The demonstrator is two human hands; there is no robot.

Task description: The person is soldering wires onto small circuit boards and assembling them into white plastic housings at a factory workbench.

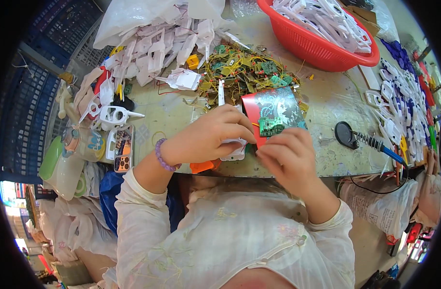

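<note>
Near the table's front edge, my left hand is closed round a white plastic housing, whose lower end shows below the fingers. A narrow white tip sticks up beyond the knuckles; whether it belongs to this housing I cannot tell. My right hand is pinched close to the left fingertips, and what lies between its fingers is hidden. Just beyond the right fingers a green circuit board rests over a red and teal printed card. Orange plastic pieces lie below my left hand.
A heap of wired circuit boards lies ahead, with white housings piled to its left. A red basket of white parts stands far right. At right is a soldering iron in its holder; at left, a phone.
</note>
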